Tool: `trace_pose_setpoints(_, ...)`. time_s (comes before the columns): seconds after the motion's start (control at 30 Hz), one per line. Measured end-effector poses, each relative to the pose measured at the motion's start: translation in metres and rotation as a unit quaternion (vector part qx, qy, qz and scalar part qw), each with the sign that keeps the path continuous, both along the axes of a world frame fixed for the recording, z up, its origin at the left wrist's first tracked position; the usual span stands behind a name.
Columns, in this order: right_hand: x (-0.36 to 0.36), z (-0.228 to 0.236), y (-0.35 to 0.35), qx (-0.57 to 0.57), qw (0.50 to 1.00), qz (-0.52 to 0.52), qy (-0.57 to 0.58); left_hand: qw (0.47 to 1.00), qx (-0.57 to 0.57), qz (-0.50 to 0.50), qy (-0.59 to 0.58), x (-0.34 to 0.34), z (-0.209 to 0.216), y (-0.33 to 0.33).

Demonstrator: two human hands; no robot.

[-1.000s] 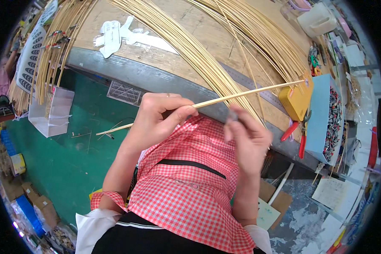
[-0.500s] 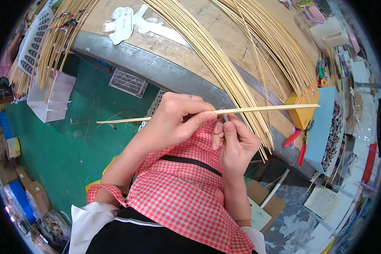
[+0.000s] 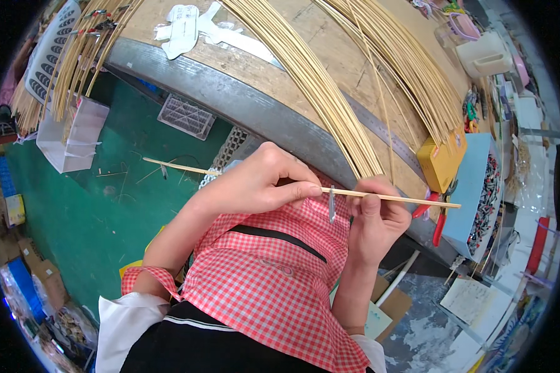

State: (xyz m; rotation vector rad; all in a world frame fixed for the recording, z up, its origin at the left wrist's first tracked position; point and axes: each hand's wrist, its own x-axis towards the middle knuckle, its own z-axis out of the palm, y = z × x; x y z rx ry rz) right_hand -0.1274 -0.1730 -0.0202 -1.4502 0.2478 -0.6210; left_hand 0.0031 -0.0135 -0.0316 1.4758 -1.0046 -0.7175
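Observation:
Across my lap runs a thin pale bamboo-like strip, level with the table edge. My left hand pinches it near the middle between thumb and fingers. My right hand is closed round it farther right, thumb pressed to the fingers. Between the two hands a small, narrow grey piece, perhaps a clip, hangs from the strip, with its lower end pointing down. A large bundle of similar strips lies on the table just beyond my hands, its near ends close to my right fingers.
On the wooden table lie a second bundle of strips, a metal ruler and white paper pieces. At right are a yellow block, red-handled pliers and a blue box of small clips. Left stands a clear bin.
My right hand has moved right and down, from the small grey piece to a grip on the strip. The grey piece now hangs from the strip, whose right end has tilted lower.

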Motion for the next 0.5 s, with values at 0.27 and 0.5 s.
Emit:
trace_pose_setpoints(0.27, -0.029, 0.013, -0.055, 0.092, 0.985, -0.137, -0.046, 0.982, 0.016, 0.185, -0.014, 0.06, 0.009, 0.069)
trace_pose_setpoints(0.5, -0.081, 0.029, -0.156, 0.224, 0.948, -0.127, -0.187, 0.914, 0.194, 0.303, -0.186, 0.096, 0.011, 0.139)
